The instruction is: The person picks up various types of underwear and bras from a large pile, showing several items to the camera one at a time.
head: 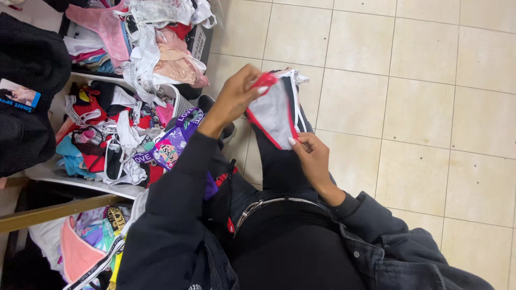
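The left hand [232, 101] is raised with the wrist bent and pinches the red top edge of a grey undergarment with red trim [273, 114]. The right hand [313, 159] grips its lower corner, so the garment hangs stretched between both hands, above the tiled floor [419, 107]. At the left, shelf bins [201, 45] are full of mixed colourful underwear [123, 134].
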